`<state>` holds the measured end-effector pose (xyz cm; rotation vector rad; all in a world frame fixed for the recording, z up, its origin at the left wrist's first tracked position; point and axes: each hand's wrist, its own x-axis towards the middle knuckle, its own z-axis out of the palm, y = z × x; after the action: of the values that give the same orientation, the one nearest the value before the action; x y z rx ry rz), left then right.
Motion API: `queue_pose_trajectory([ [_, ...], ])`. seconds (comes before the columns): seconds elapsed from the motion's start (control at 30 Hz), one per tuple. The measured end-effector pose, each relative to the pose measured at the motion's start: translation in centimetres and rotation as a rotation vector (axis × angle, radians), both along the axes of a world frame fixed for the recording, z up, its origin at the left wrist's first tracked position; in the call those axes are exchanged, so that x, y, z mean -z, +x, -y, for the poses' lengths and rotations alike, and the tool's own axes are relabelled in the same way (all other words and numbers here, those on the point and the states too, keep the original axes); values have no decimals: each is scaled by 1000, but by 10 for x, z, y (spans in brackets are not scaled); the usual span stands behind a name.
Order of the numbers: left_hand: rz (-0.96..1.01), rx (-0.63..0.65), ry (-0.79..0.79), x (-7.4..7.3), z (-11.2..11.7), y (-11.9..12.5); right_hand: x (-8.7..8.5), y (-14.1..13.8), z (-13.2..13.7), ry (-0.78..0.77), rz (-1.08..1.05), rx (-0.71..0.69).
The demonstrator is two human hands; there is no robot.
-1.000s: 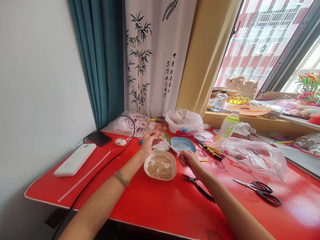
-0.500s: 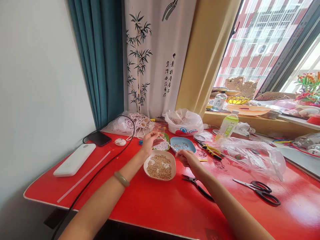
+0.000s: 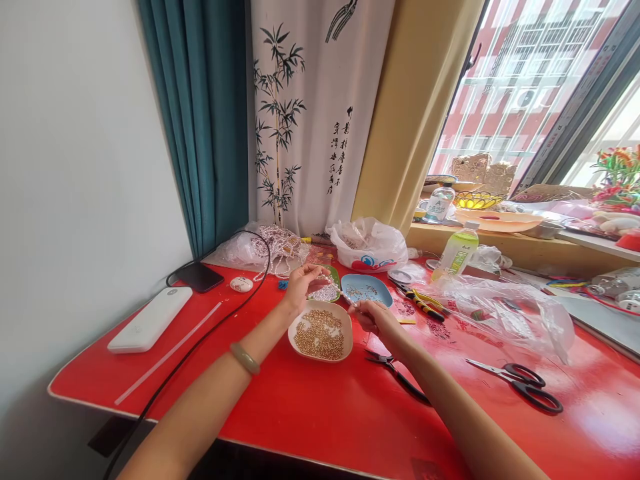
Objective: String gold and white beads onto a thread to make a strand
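My left hand (image 3: 301,285) hovers above a green dish of pale pink beads (image 3: 327,291), fingers curled in a pinch on something too small to make out. My right hand (image 3: 374,316) is closed in a pinch beside the white bowl of gold beads (image 3: 321,333), just in front of the blue dish (image 3: 367,290) holding a few beads. A thin line seems to run between the two hands. A green bangle (image 3: 245,357) sits on my left wrist.
On the red table (image 3: 310,407) lie small black scissors (image 3: 395,371), larger scissors (image 3: 520,383), yellow-handled pliers (image 3: 423,303), a white power bank (image 3: 150,319), a phone (image 3: 199,276), a black cable (image 3: 200,340), plastic bags (image 3: 370,243) and a green bottle (image 3: 457,250).
Both hands stay almost in place. The left hand's fingers have shifted slightly over the green dish, and the right hand has edged a little toward the blue dish.
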<state>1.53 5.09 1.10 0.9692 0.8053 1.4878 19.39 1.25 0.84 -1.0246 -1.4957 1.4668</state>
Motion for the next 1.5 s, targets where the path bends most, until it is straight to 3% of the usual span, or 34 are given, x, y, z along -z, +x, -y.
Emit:
queue_pose_trajectory([
  [0.87, -28, 60, 17, -1, 4, 5, -2, 0, 2, 7, 14, 47],
  [1.27, -18, 80, 38, -1, 7, 7, -4, -1, 2, -61, -61, -23],
  [1.5, -26, 96, 20, 1, 6, 7, -6, 0, 5, -21, 16, 29],
])
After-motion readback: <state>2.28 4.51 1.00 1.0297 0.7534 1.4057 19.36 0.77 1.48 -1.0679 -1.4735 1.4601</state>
